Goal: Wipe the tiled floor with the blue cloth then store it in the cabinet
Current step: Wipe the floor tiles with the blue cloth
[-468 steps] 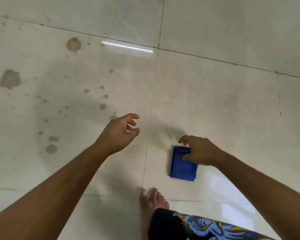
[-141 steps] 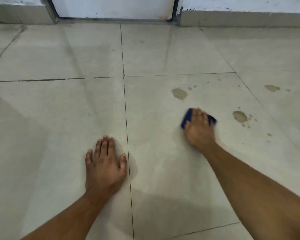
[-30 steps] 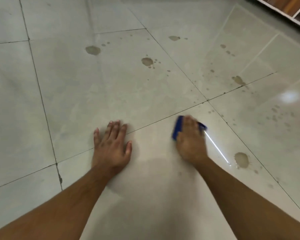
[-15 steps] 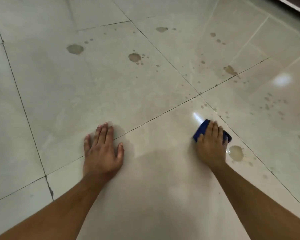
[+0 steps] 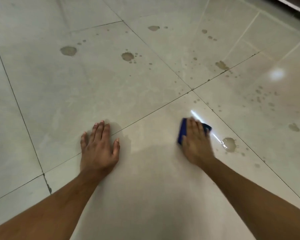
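Under my right hand [image 5: 197, 141], which lay flat with fingers together pressing down, the blue cloth [image 5: 182, 131] sat on the tiled floor [image 5: 145, 80], its long axis running along my fingers. Just right of that hand lay a wet puddle [image 5: 229, 143]; my left hand [image 5: 99, 146], spread flat and empty, was farther off. Half a second earlier the cloth had nearly touched the puddle; now it sat slightly leftward.

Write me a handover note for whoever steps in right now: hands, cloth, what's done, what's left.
Left hand: flat on the floor, empty, bracing.
Right hand: pressing the blue cloth onto the tile.
Done: the tile around both hands looks free of spots.
Left: the puddle just right of the cloth, the stains farther ahead, then storing the cloth. No cabinet clearly in view.
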